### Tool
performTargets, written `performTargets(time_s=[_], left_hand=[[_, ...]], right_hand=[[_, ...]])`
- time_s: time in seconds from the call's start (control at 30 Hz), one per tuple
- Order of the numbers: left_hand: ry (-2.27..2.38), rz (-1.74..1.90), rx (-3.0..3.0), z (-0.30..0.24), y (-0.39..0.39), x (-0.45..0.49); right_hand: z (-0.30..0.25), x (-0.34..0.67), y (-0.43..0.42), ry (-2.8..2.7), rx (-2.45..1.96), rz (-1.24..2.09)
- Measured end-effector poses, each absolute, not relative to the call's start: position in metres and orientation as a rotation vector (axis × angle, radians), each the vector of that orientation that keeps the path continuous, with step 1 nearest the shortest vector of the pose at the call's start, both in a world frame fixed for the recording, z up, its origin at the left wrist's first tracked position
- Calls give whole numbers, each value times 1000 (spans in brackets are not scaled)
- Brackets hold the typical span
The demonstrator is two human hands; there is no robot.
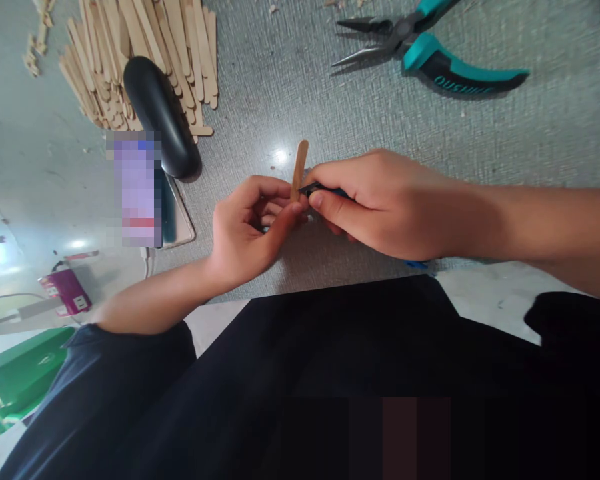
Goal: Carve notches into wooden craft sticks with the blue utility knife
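Near the table's front edge, my left hand pinches the lower end of a wooden craft stick between thumb and fingers. The stick stands nearly upright in view, its rounded end pointing away from me. My right hand is closed around a utility knife, whose dark handle is mostly hidden in the palm. The blade tip meets the edge of the stick just above my left thumb. Both hands are close together, their fingertips almost touching.
A heap of wooden craft sticks lies at the back left, with a black oblong case against it. A phone is below the case. Teal-handled needle-nose pliers lie at the back right. A purple box sits far left.
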State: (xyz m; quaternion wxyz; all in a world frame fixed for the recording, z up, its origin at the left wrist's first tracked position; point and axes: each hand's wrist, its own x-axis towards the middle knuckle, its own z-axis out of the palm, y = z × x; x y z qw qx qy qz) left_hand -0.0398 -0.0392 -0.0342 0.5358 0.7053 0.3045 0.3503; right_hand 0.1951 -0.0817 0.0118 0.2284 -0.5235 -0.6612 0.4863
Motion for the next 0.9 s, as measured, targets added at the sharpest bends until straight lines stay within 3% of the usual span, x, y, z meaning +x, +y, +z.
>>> performTargets(time_s=[0.9], left_hand=[[804, 896, 1914, -37, -45, -45]], right_hand=[[3, 175, -98, -1694, -1581, 1351]])
